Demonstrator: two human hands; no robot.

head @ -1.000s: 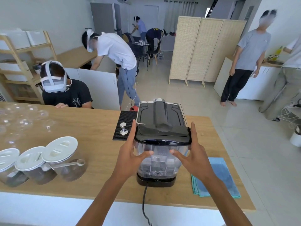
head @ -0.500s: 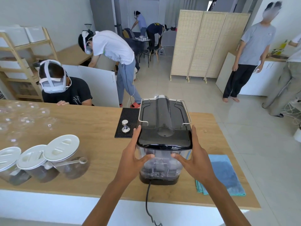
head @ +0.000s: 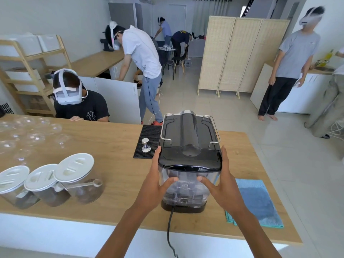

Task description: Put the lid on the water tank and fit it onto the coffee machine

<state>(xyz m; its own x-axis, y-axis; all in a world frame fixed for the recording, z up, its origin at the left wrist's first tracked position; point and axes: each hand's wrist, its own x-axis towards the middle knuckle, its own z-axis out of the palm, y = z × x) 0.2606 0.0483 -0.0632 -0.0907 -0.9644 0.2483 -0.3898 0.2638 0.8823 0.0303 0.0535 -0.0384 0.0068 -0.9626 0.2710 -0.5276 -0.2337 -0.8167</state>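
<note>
The black coffee machine (head: 189,131) stands on the wooden counter with its back towards me. The clear water tank (head: 186,185) sits at its rear on the black base, with the black lid (head: 189,161) on top of it. My left hand (head: 155,185) holds the tank's left side, thumb across its near face. My right hand (head: 222,185) holds the right side the same way, fingers reaching up to the lid's edge. A black power cord (head: 169,226) hangs from the base over the counter's front edge.
A tamper (head: 145,145) stands on a black mat (head: 149,135) left of the machine. Three lidded clear jars (head: 74,175) stand at the front left, clear globes (head: 33,135) behind them. A blue cloth (head: 256,202) lies at the right. Several people are beyond the counter (head: 111,151).
Both hands stay on the tank's sides. The tank and lid sit slightly closer against the machine, and the camera view has shifted a little.
</note>
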